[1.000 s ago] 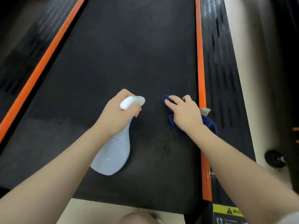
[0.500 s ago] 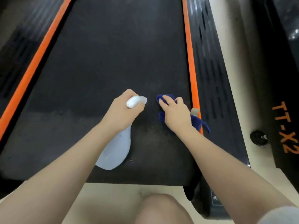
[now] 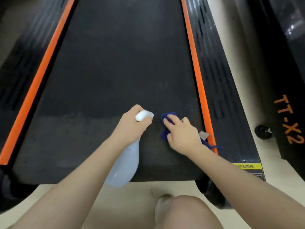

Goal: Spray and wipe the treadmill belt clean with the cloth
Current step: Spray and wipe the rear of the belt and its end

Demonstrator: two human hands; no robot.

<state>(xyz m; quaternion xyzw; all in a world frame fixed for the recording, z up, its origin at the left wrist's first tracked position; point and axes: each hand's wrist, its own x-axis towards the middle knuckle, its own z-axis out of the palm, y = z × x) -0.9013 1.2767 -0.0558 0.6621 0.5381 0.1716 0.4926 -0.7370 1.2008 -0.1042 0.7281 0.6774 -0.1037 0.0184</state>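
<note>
Cleaning the dark textured treadmill belt (image 3: 115,71).
The left hand (image 3: 130,128) is clamping its grip around a pale blue plastic spray bottle (image 3: 123,164); the right hand (image 3: 181,134) is pressing flat fingers on a dark blue cloth (image 3: 166,115) near the belt's right orange strip (image 3: 196,76).

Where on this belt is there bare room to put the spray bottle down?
Bare belt spans both orange strips ahead of the hands, and left of the spray bottle. Crowded: near-right corner, where the right hand presses the blue cloth.

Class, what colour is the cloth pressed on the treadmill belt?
The crumpled fabric cloth under the right hand is dark blue, shown in the head view.
</note>
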